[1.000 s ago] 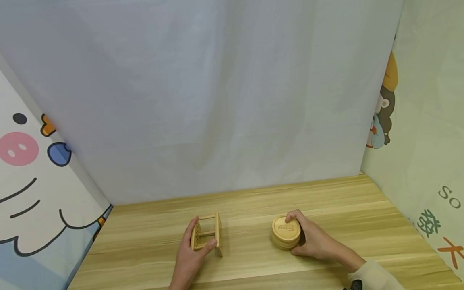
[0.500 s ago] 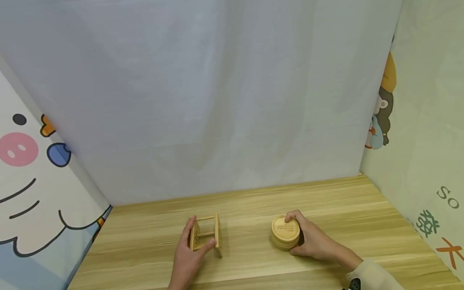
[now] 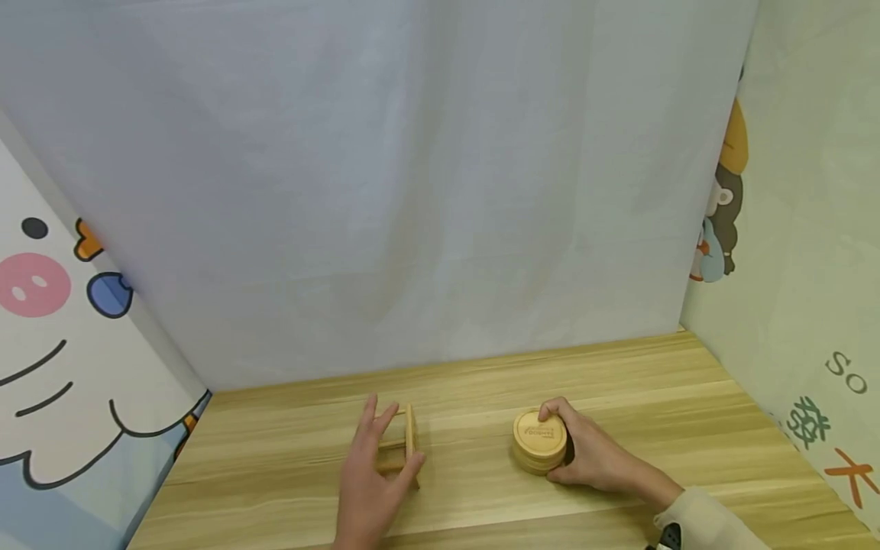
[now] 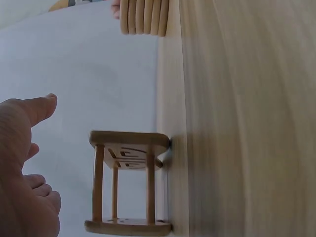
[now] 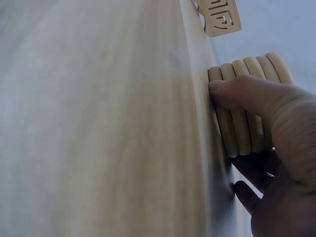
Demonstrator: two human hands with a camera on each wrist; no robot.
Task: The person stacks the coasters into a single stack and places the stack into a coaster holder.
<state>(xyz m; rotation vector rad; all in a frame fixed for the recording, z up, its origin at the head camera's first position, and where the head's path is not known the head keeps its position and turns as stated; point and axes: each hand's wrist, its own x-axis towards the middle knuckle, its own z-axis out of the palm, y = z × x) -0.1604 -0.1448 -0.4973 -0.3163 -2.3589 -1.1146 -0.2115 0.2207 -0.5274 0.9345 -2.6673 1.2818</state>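
A small wooden coaster rack (image 3: 410, 435) with slotted end panels and thin rods stands on the table, left of the middle. Over it hovers my left hand (image 3: 372, 473), fingers spread; the left wrist view shows a gap between that hand (image 4: 27, 168) and the rack (image 4: 129, 139). To the right, a stack of round bamboo coasters (image 3: 540, 437) sits on the table, its top one printed with lettering. My right hand (image 3: 594, 457) grips the stack's side, the thumb (image 5: 247, 94) across the coaster edges. The lower fingers are partly hidden behind the stack.
The wood-grain table (image 3: 467, 504) ends at a pale cloth backdrop (image 3: 440, 229). Printed cartoon panels bound it on the left (image 3: 62, 367) and right (image 3: 791, 305). About a hand's length of table separates rack and coasters.
My left hand has let go of the coaster rack, lifting and spreading its fingers slightly to the right over it. The right hand keeps its grip on the coasters.
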